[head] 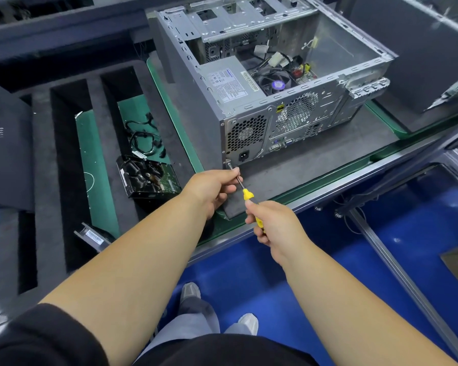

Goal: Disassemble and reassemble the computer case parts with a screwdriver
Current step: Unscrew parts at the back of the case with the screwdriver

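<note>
An open grey computer case (pixel 212 107) lies on its side on a dark mat, its rear panel facing me and its power supply (pixel 229 80) showing inside. My right hand (pixel 274 225) grips the yellow handle of a screwdriver (pixel 247 194). The tool's tip sits at a screw (pixel 228 163) on the lower left corner of the rear panel. My left hand (pixel 212 190) pinches the metal shaft close to the tip.
Left of the case, a black foam tray (pixel 95 83) with slots holds coiled black cables (pixel 143 140) and a hard drive (pixel 148 178). The green-edged bench rim (pixel 328 178) runs below the case. A dark case panel (pixel 413 56) stands at the right. Blue floor lies below.
</note>
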Demonstrator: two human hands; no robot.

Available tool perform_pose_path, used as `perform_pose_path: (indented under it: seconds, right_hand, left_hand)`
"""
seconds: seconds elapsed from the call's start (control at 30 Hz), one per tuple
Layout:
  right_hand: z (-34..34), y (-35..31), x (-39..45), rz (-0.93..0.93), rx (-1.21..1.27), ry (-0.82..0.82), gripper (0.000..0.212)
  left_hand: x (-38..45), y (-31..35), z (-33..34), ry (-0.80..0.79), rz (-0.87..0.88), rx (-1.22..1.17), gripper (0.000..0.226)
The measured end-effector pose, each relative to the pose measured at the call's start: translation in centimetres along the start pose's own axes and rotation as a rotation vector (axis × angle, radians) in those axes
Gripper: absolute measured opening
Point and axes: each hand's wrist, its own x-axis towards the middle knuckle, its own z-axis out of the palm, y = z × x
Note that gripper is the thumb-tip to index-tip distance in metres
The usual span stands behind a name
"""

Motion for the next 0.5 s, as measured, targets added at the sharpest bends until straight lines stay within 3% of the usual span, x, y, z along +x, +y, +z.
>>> perform_pose_path:
  seconds: [0.23,0.37,0.5]
  right_hand:
    - [-0.27,-0.39,0.03,0.083,0.069,-0.06,0.052]
    - [-0.03,-0.24,0.0,0.062,0.144,-0.048,0.037]
    - [0.04,-0.01,0.14,-0.026,-0.001,0.064,0.028]
  left_hand:
    - [-0.27,-0.39,-0.71,-0.11,0.045,0.021,0.011]
    - [-0.11,-0.34,-0.53,-0.071,0.029,-0.003,0.006]
    - [0.13,-0.32,-0.25,-0.009,0.03,-0.004,0.01]
